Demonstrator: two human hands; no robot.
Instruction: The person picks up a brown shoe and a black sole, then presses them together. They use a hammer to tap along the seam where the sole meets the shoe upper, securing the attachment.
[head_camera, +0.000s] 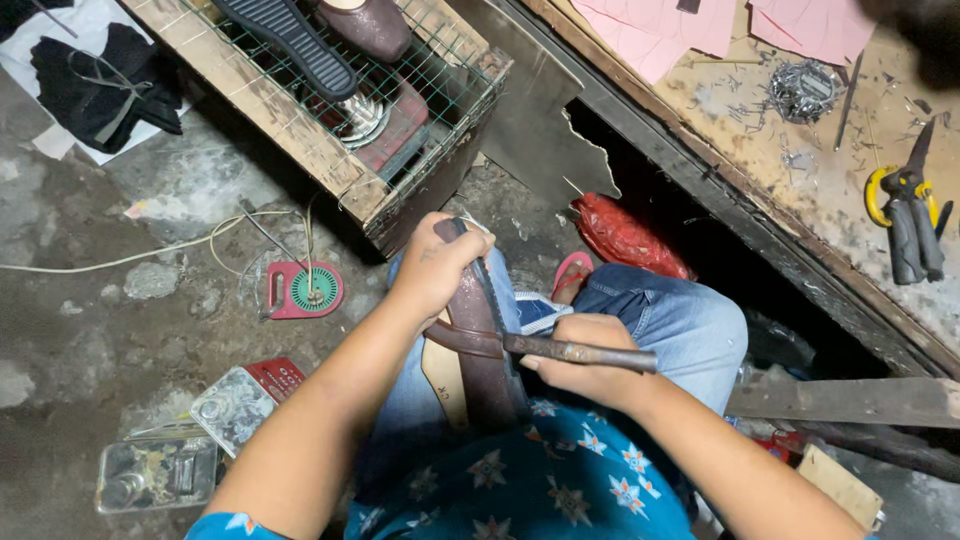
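Concrete floor (90, 330) is lying below. Left hand (437, 268) fingers are clenching a brown shoe (482, 345) on the lap, long axis pointing away; right hand (585, 355) fingers are gripping a metal tool (580, 352) crosswise. Wire-topped crate (400, 140) is holding shoes.

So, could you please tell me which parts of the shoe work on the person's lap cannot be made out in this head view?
- Toe of the dark brown leather shoe: covered by the left hand.
- Working end of the rusty metal pincer tool: hidden behind the shoe; the right hand covers its grip.
- Heel end of the shoe: lost against the blue star-patterned shirt.
- Dark shape at the top right corner: blurred and cut off.
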